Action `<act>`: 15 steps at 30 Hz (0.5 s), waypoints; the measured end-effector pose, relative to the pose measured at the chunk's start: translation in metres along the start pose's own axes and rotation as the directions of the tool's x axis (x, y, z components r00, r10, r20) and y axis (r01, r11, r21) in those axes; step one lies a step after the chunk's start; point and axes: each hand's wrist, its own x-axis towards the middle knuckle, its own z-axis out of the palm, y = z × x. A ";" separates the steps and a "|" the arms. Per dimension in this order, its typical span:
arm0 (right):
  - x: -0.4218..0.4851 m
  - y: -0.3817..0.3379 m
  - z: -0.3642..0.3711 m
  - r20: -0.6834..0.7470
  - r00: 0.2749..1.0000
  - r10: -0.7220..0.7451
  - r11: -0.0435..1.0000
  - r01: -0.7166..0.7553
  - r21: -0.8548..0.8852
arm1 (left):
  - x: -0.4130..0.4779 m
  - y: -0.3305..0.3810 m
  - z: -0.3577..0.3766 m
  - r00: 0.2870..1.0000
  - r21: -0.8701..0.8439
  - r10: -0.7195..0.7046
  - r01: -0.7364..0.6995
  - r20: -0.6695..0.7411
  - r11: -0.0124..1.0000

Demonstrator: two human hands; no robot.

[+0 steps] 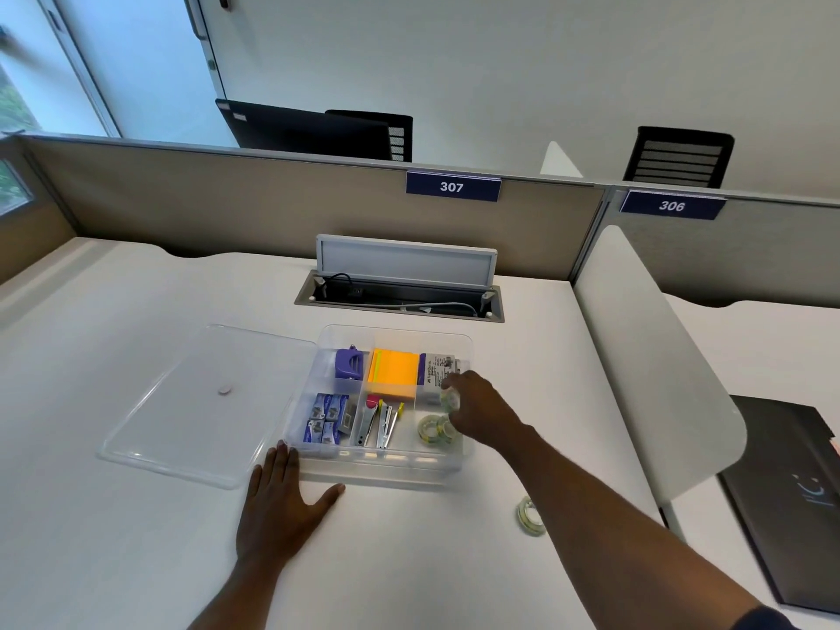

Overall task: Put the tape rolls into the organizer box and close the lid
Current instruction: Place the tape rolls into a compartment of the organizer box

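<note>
The clear organizer box (386,466) stands open on the white desk. Its clear lid (182,393) lies flat to the left of it. My right hand (477,409) reaches over the box's right front compartment and holds a clear tape roll (451,397) in its fingertips. Two tape rolls (434,428) lie in that compartment just below the hand. Another tape roll (529,516) stands on the desk to the right of the box, under my forearm. My left hand (282,502) rests flat on the desk, its fingers apart, touching the box's front left corner.
Other compartments hold a purple punch (349,363), orange sticky notes (394,372), staple boxes (325,418) and staplers (379,422). An open cable hatch (400,297) sits behind the box. A white divider panel (654,379) stands on the right, with a dark folder (791,493) beyond it.
</note>
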 end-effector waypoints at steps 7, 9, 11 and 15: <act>-0.005 0.001 0.018 0.246 0.966 -0.079 0.988 0.108 -0.108 | 0.000 0.001 -0.002 1.000 -0.006 -0.002 0.002 -0.004 1.000; -0.004 0.002 0.019 0.248 0.965 -0.088 0.991 0.111 -0.078 | 0.000 0.002 -0.003 1.000 -0.002 -0.002 0.002 -0.010 1.000; -0.003 0.003 0.017 0.182 0.979 -0.092 0.994 0.100 -0.036 | -0.001 0.003 -0.004 1.000 0.003 -0.002 0.002 -0.014 1.000; -0.006 0.009 0.010 -0.189 0.982 -0.027 0.999 0.017 -0.052 | -0.001 0.003 -0.005 1.000 -0.001 -0.005 0.005 -0.016 1.000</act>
